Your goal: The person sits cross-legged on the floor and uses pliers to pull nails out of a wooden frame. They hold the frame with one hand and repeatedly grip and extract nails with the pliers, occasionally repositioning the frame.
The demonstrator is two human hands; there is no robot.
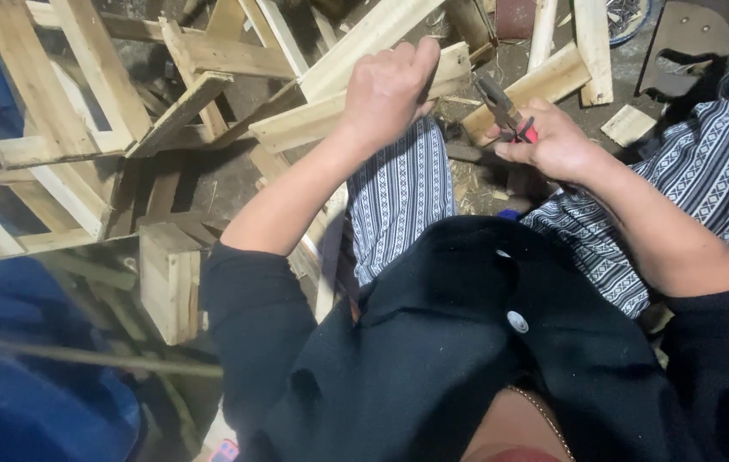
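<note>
Only one view is given, taken from a camera worn on the head and directed steeply down over the chest and lap. The scene is seen from close range. The left hand (pixel 388 85) and the right hand (pixel 553 141) are placed in the upper middle of the picture, and the floor with wooden slats (pixel 330 115) is seen beyond and to the left of them. No second view is provided, so no part is shared.

Left hand (pixel 390 90) clenched on a pale wooden slat (pixel 356 107); right hand (pixel 553 141) just beside, gripping red-handled pliers (pixel 505 111), jaws pointing toward the slat.
</note>
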